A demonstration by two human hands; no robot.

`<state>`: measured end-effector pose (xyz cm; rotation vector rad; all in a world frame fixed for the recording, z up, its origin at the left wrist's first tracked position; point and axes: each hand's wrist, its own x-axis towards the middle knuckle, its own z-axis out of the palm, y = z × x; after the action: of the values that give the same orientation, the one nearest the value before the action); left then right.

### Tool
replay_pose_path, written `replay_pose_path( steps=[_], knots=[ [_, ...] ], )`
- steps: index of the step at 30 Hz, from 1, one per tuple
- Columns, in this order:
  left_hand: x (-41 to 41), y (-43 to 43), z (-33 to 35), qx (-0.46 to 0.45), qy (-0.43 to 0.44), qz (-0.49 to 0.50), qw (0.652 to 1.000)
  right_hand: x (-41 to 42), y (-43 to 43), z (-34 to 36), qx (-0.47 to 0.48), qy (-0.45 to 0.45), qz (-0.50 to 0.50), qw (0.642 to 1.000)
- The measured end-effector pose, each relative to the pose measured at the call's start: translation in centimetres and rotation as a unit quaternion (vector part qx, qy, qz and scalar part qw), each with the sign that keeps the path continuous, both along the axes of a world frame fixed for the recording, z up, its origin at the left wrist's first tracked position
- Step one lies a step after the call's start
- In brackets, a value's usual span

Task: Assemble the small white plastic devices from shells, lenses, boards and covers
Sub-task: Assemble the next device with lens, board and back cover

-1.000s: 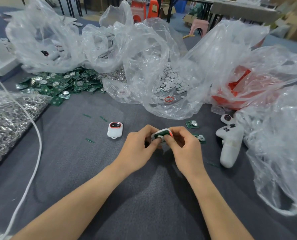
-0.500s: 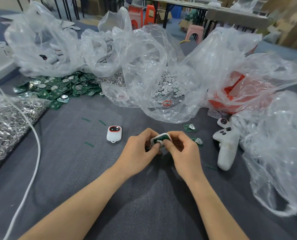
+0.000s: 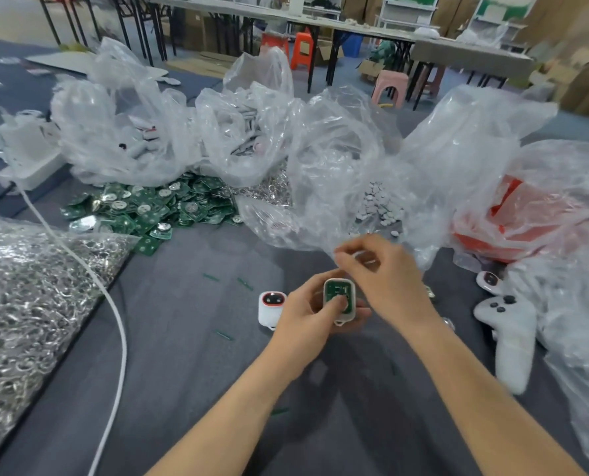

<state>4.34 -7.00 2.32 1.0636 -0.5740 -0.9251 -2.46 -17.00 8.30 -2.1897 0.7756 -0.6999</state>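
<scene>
Grey mat (image 3: pixel 183 355): bags (image 3: pixel 337 173), board heap (image 3: pixel 155 204) behind left hand (image 3: pixel 303 314) gripping shell (image 3: pixel 352 305)

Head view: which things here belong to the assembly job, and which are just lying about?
Job in hand:
- open shell with green board, held in left hand
- right hand
- pile of boards
- grey discs in a bag
- finished device

Lying about:
- white controller
- white cable
- pink stool

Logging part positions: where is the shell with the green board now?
Head view, centre: the white shell with the green board is held in the left hand, thumb on the board, right of a red-ringed white device and below the right hand.
</scene>
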Motion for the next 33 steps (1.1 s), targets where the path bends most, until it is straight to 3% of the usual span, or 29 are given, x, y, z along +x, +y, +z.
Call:
replay_pose_path(
  steps=[4, 8, 14, 19, 33],
  knots=[
    [2.2, 0.1, 0.3, -0.039, 0.060, 0.049, 0.996, 6.2, 0.6, 3.0, -0.006, -0.001, 0.101, 0.995],
    [7.2, 1.3, 0.1, -0.081, 0.112, 0.197, 0.971, 14.2, 0.2, 4.6, -0.032, -0.005, 0.139, 0.990],
    [8.7, 1.6, -0.5, -0.099, 0.139, 0.239, 0.956, 24.2, -3.7, 4.5, -0.107, 0.161, 0.099, 0.976],
    [8.9, 1.6, -0.6, -0.105, 0.152, 0.238, 0.954, 27.3, -6.1, 2.3, -0.151, 0.294, 0.092, 0.939],
    [8.8, 1.4, -0.5, -0.093, 0.185, 0.231, 0.951, 28.1, -7.1, 0.9, -0.145, 0.247, 0.067, 0.956]
  ],
)
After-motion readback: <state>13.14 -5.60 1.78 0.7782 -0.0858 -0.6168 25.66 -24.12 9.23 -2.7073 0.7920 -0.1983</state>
